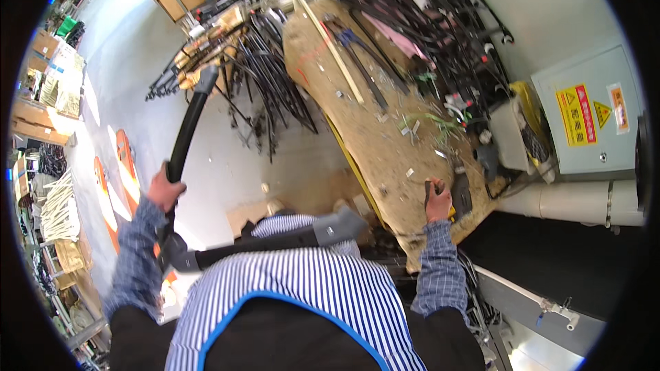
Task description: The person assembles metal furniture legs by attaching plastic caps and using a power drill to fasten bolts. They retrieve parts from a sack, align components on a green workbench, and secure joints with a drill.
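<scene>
1. Black angled frame up front here, raised on the person's left side, off the bench; one bar points away, the other crosses before the striped apron.
2. Left hand: fingers wrapped round the upright bar, firmly gripping it just above the grey corner joint.
3. Over to the right hand, at the workbench's near end: fingers curled in, and whether they pinch something small, I cannot tell.
4. Just beside that hand, a dark tool lies on the worn top.
5. Farther up the bench, a pale wooden strip lies alongside long-handled cutters!
</scene>
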The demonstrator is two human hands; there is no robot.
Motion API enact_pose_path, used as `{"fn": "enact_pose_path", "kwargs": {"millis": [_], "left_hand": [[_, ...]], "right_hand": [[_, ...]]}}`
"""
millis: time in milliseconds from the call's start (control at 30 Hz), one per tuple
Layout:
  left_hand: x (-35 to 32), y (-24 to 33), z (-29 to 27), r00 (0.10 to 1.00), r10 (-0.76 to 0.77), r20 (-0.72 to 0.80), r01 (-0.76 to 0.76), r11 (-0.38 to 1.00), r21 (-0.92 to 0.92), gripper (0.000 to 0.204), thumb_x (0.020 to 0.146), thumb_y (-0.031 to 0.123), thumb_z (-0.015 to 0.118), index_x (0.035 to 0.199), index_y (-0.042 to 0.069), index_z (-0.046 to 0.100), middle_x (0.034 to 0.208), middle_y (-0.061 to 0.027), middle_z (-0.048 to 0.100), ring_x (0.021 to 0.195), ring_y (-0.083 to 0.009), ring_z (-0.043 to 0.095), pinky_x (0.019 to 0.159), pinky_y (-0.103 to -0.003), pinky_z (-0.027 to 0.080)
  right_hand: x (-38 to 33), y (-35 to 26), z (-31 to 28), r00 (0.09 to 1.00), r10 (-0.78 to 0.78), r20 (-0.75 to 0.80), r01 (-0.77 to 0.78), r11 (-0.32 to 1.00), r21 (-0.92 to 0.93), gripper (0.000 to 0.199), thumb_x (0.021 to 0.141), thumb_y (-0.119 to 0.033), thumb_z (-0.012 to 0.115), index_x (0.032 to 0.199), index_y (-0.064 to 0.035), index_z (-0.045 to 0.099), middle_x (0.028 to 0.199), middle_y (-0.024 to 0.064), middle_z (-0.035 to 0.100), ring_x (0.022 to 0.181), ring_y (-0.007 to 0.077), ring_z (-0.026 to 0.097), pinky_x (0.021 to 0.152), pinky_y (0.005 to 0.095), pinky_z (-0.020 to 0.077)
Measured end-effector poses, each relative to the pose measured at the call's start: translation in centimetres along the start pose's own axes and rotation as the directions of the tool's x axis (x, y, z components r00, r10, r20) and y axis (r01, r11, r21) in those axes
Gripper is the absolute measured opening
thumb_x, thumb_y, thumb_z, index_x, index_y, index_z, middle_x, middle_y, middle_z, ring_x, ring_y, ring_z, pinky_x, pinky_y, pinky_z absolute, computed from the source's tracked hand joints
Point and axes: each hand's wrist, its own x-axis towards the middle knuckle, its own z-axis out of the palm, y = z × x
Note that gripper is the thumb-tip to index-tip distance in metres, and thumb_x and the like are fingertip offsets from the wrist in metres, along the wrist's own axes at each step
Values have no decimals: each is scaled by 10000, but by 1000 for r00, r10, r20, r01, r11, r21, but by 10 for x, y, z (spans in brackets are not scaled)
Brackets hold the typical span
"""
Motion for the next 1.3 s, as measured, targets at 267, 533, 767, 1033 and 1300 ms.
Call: {"fn": "enact_pose_path", "kwargs": {"millis": [267,533,767,1033,1300], "left_hand": [[-5,-140,3,918,-209,336,351,821,-450,494,757,180,723,1163,17,493,676,-84,564,454,-186,550,410,-348,466],[-59,-207,20,731,11,682,676,-145,-722,326,847,141,618,1159,86,542,678,-71,523,493,-170,503,451,-321,422],[-105,-197,-1,952,272,141,298,-715,-632,497,862,128,623,1312,63,423,704,-61,457,561,-183,499,541,-374,435],[-112,-252,15,990,70,-126,-45,-683,-729,631,778,163,716,1331,27,446,899,-110,557,786,-221,581,718,-352,472],[-165,-400,-40,945,-37,-325,-305,-457,-836,709,731,206,757,1355,14,480,1214,-147,540,1161,-238,497,996,-350,389]], "right_hand": [[-62,-218,151,758,-331,562,-137,761,634,339,1010,-303,566,1137,-1,654,1017,47,685,891,135,648,802,268,514],[-126,-402,263,200,-550,811,-136,804,578,316,1017,-262,552,1165,-1,651,1020,70,672,932,136,640,846,274,518],[-183,-525,371,-26,-491,871,-273,841,466,252,989,-162,589,1130,42,635,993,83,679,870,149,655,826,297,544],[-307,-634,496,-367,-646,669,-173,755,633,220,987,-89,561,1147,48,622,987,80,681,873,143,656,825,288,544],[-544,-748,582,-407,-730,549,-288,673,681,299,1044,-170,478,1245,30,572,1181,89,621,1078,162,592,976,313,470]]}}
